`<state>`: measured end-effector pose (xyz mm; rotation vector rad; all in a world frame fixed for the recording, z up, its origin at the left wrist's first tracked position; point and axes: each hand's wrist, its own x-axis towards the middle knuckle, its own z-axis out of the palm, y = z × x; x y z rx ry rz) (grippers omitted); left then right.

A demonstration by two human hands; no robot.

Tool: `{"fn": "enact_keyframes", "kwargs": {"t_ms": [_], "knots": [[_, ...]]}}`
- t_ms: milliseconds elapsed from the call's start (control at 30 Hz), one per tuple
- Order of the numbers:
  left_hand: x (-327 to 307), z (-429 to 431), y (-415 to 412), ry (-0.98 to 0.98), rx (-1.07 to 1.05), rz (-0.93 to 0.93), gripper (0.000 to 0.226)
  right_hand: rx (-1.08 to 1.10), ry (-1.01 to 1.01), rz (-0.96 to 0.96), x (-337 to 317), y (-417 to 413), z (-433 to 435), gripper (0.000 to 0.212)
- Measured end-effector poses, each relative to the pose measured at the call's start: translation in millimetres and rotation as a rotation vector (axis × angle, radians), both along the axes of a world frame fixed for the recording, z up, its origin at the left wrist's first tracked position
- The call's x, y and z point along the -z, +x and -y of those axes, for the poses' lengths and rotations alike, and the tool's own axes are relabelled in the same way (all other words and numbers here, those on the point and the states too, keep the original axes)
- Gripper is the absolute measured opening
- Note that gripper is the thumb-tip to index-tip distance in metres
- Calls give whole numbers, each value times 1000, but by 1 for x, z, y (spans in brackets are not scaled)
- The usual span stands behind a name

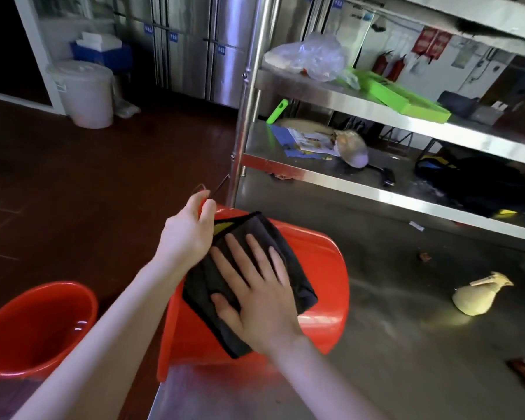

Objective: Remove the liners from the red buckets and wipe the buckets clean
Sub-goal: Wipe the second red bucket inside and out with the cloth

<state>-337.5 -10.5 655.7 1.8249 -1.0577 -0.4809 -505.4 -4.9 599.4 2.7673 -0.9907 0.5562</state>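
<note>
A red bucket (322,268) lies on its side at the corner of a steel table (406,344), its mouth toward me. A folded black cloth (264,234) is spread over the bucket's upper wall. My right hand (255,286) presses flat on the cloth with straight fingers. My left hand (188,228) grips the bucket's far rim, fingers curled round it by the wire handle. A second red bucket (40,325) stands upright on the floor at lower left, a little liquid in its bottom.
A beige pouch (479,295) lies on the table to the right. Steel shelves (376,113) behind hold a clear plastic bag (312,56), a green tray and papers. A white lidded bin (85,92) stands on the dark red floor.
</note>
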Motion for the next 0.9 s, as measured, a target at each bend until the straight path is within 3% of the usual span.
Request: {"fn": "enact_keyframes", "kwargs": {"t_ms": [67, 167, 300, 367, 433, 600, 700, 800, 900], "knots": [[0, -2, -3, -28, 29, 34, 41, 72, 6, -14, -1, -25, 14, 61], [10, -17, -12, -160, 66, 11, 42, 402, 55, 95, -8, -62, 46, 59], [40, -39, -62, -289, 130, 106, 49, 772, 373, 184, -11, -95, 92, 57], [52, -47, -81, -314, 155, 49, 51, 792, 409, 204, -9, -91, 100, 58], [58, -42, -81, -349, 147, 15, 51, 736, 324, 221, -11, -75, 99, 56], [55, -16, -63, -345, 118, 46, 49, 294, 99, 178, -20, -4, 66, 57], [54, -13, -56, -316, 121, 49, 48, 169, 75, 136, -16, 9, 58, 56], [55, -17, -53, -336, 151, 64, 46, 259, 89, 142, -17, -22, 80, 59], [60, -26, -56, -355, 175, 23, 46, 593, 229, 157, -19, -71, 123, 56]]}}
